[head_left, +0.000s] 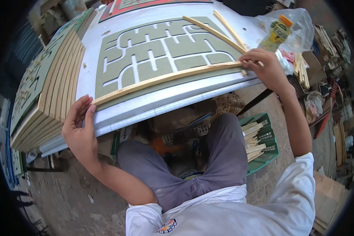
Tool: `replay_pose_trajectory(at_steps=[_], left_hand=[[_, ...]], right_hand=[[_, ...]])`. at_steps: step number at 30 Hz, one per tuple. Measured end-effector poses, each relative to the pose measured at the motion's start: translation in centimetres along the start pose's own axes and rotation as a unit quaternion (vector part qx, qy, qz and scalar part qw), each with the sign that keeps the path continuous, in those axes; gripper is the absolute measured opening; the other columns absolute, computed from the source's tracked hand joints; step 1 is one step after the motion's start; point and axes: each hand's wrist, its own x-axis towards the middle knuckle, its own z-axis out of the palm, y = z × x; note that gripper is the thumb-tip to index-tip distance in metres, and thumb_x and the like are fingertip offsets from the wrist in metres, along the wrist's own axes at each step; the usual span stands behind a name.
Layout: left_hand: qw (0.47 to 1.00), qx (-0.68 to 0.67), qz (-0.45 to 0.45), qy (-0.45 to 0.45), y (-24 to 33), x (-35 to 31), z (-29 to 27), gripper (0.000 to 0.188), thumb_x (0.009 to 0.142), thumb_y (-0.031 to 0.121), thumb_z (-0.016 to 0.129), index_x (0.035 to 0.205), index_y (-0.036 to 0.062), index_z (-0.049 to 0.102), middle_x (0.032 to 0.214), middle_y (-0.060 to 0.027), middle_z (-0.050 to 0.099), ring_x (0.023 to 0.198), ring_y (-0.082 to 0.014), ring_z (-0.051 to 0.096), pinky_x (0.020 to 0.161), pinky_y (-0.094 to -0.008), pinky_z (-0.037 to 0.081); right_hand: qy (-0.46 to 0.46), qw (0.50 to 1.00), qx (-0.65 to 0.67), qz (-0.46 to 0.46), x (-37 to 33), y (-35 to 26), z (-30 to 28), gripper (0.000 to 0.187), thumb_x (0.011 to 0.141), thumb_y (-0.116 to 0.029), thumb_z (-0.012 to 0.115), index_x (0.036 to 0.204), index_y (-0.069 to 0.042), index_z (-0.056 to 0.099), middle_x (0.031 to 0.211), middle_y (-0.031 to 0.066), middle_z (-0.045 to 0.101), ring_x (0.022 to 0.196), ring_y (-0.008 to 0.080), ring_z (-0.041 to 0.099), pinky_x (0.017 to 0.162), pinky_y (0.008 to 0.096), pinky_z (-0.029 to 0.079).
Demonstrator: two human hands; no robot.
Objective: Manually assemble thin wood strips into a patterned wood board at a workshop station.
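Note:
A long pale wooden strip (165, 80) lies along the near edge of a grey-green board (147, 54) with slots cut through it. At the strip's left end, my left hand (80, 122) pinches it between thumb and fingers. My right hand (263, 67) grips the right end, fingers closed over it. Two more wooden strips (214, 33) rest at the board's far right, meeting near my right hand. Beside that hand, a small wood offcut (244, 73) sits by the board's near right corner.
Stacked wood-edged panels (61, 78) stand at the table's left. A yellow bottle with an orange cap (277, 34) and a clear plastic bag (303, 33) are at the right. Below the white table (88, 51), a green crate (265, 147) holds wood strips. Scrap wood clutters the right side.

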Motion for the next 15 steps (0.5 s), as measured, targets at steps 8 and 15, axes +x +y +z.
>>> replay_pose_trajectory(at_steps=[8, 15], left_hand=[[0.996, 0.021, 0.074, -0.047, 0.1, 0.2, -0.4, 0.017, 0.084, -0.007, 0.064, 0.099, -0.0037, 0.071, 0.092, -0.0088, 0.067, 0.087, -0.0143, 0.061, 0.080, -0.0243, 0.047], [0.997, 0.023, 0.048, -0.059, 0.0, 0.3, -0.9, 0.020, 0.084, -0.007, 0.063, 0.102, -0.0025, 0.072, 0.093, -0.0094, 0.068, 0.089, -0.0143, 0.062, 0.082, -0.0241, 0.047]], right_hand=[[0.012, 0.998, 0.064, -0.003, 0.2, 0.4, 0.2, 0.016, 0.079, 0.004, 0.070, 0.094, 0.000, 0.073, 0.087, 0.0057, 0.067, 0.082, 0.0154, 0.063, 0.077, 0.0281, 0.049], [-0.011, 0.999, 0.035, 0.010, 1.1, -0.6, -0.2, 0.012, 0.077, 0.007, 0.071, 0.089, 0.003, 0.073, 0.075, 0.0052, 0.063, 0.072, 0.0130, 0.060, 0.070, 0.0302, 0.048]])
